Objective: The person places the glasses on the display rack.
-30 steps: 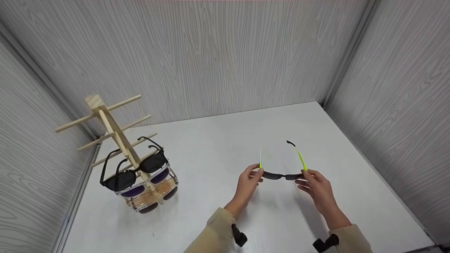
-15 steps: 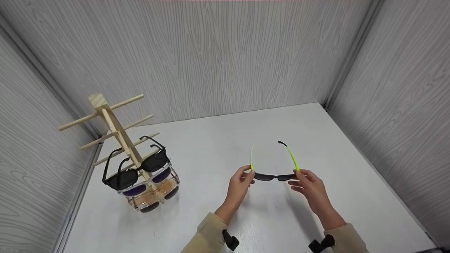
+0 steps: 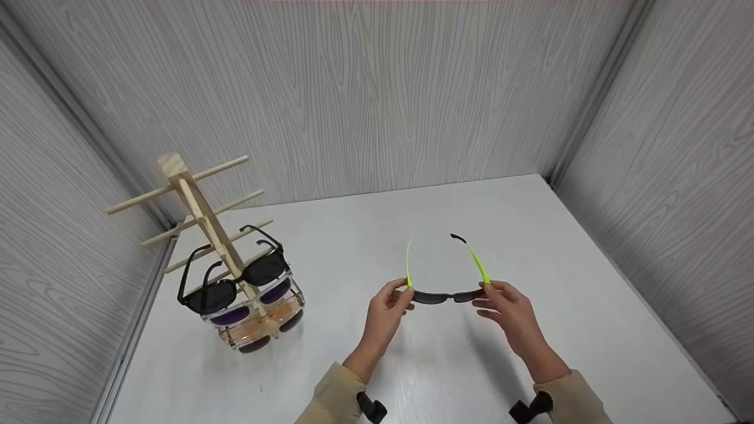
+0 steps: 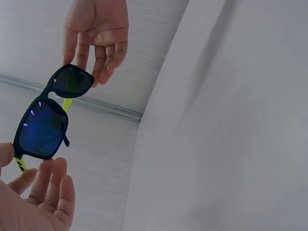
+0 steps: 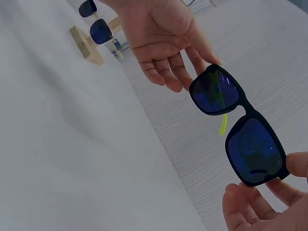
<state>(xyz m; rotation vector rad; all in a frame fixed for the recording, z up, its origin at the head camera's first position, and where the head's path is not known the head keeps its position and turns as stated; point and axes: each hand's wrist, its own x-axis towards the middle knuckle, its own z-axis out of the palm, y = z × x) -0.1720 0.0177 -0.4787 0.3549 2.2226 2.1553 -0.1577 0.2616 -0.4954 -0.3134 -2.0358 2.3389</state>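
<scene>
A pair of sunglasses with a black front, dark bluish lenses and neon yellow-green temples is held above the white table, temples unfolded and pointing away. My left hand pinches the left end of the frame near its hinge between thumb and fingers. At the opposite end, my right hand pinches the frame by the other hinge. In the left wrist view the lenses face the camera, blue and reflective. The right wrist view shows the same sunglasses between both hands.
On the left stands a wooden display rack with crossing pegs. Black sunglasses hang on it above several other pairs, including clear-framed ones. Wood-grain panels enclose the white table at the back and sides.
Both hands have moved left together with the sunglasses, toward the rack. The grip of each hand looks the same. The view has shifted slightly.
</scene>
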